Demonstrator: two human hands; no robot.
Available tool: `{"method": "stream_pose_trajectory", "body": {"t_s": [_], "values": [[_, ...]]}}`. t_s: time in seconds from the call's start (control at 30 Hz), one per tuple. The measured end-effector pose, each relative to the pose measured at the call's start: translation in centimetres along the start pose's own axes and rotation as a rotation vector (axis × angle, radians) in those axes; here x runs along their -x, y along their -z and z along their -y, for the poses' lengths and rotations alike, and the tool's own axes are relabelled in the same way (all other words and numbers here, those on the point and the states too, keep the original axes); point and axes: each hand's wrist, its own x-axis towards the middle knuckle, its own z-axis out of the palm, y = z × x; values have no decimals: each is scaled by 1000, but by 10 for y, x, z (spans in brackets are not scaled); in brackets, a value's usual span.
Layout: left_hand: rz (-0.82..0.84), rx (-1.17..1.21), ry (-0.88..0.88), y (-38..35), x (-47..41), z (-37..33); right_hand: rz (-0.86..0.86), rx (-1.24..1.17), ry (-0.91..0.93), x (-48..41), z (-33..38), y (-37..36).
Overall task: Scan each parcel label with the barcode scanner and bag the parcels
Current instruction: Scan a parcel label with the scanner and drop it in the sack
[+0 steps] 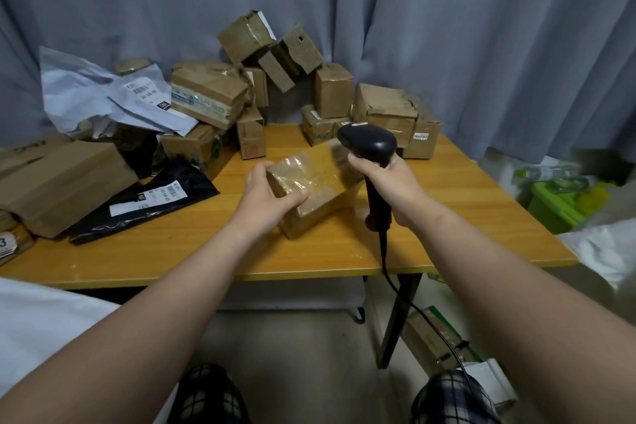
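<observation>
As right hand point(395, 188) grips scanner point(373, 144), mailer label point(164, 195) seemingly barcoded.

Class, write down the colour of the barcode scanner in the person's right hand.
The barcode scanner is black; head view.

At the left edge of the frame a white tag point(3, 244) shows a large digit 3. White labels on the grey mailer point(79, 89) in the upper left, on the black mailer point(187, 179) lying on the tabletop point(309, 251), and on a brown box point(430, 124) right of centre carry barcodes and printed lines too small to read reliably.
</observation>
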Motion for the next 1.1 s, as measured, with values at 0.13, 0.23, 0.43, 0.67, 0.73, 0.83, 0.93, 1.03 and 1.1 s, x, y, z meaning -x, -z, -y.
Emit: {"method": "stream_pose_trajectory", "body": {"t_s": [0.13,0.23,0.43,0.67,0.73,0.83,0.93,1.03,1.1], "values": [[-26,-381,-247,0,10,5,-50,15,3,8,-7,9],[-47,-369,-272,4,14,12,-22,-18,-31,8,-14,17],[-155,-155,133,2,-15,4,17,3,-53,1,-16,11],[69,-183,118,9,-40,0,62,-52,-153,1,-21,4],[181,-300,90,11,-48,-4,-1,-81,-163,3,-28,1],[282,-464,68,12,-54,-13,-172,-136,-141,8,-37,-4],[332,-644,150,13,-50,-23,-219,-180,-142,19,-40,-8],[429,-669,257,10,-37,-36,-209,-255,-199,33,-44,-14],[418,-708,254,6,-28,-41,-198,-241,-210,39,-46,-15]]}}
